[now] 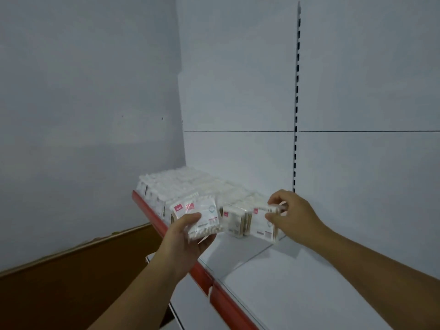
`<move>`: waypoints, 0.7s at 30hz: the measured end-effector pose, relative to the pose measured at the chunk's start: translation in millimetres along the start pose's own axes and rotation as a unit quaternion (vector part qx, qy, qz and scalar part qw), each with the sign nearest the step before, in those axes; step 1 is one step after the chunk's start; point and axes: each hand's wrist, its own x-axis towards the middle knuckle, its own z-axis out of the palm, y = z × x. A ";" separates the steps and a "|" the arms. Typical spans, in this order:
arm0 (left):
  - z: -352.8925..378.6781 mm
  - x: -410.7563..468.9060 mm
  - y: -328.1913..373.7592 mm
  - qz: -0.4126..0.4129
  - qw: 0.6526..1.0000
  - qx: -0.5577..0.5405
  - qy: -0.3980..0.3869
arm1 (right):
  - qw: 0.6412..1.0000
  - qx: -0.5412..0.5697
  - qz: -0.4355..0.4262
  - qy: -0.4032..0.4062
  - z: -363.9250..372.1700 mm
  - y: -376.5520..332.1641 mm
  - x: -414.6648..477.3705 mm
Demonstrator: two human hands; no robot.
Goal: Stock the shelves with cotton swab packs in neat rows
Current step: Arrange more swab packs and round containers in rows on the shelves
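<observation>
Across the left end of the shelf [285, 294], a big block of cotton swab packs [181, 186] stands in tight rows, reaching from the back panel [238, 151] to the red front edge [223, 298]. So a good part of the job looks done, but everything to the right of that block is bare white shelf, and I'd judge well over half the length is left to fill

Down at the lower left sits something broad and brown [71, 270], maybe a carton; it's too dark to say

Now the hands, both busy at the open end of the rows. The left hand [183, 241] hovers over the front edge, thumb and fingers wrapped round a small stack of packs [204, 210]. The right hand [295, 217] pinches a single pack [262, 225] between thumb and fingertips, upright, just beside a short row of standing packs [237, 221]; whether its base touches the shelf I can't tell

How many packs the left hand carries is unclear, the label print is blurred, and the shelf's right end runs out of frame
</observation>
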 end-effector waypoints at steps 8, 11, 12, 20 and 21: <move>-49.5 71.9 1.9 -0.069 0.980 0.159 -0.096 | 0.966 -0.196 -0.159 0.053 132.8 22.4 31.6; -54.9 97.8 -4.0 -0.082 0.975 0.160 -0.134 | 0.973 -0.188 -0.109 0.075 134.8 36.2 35.3; -56.4 103.9 -7.7 -0.081 0.975 0.150 -0.141 | 0.977 -0.167 -0.102 0.088 131.6 38.0 33.1; -59.9 118.8 -27.3 -0.082 0.978 0.077 -0.178 | 0.989 -0.081 0.052 -0.110 84.5 -27.4 46.0; -59.6 119.6 -27.0 -0.087 0.978 0.069 -0.179 | 0.982 -0.115 0.046 -0.143 84.9 -30.1 45.5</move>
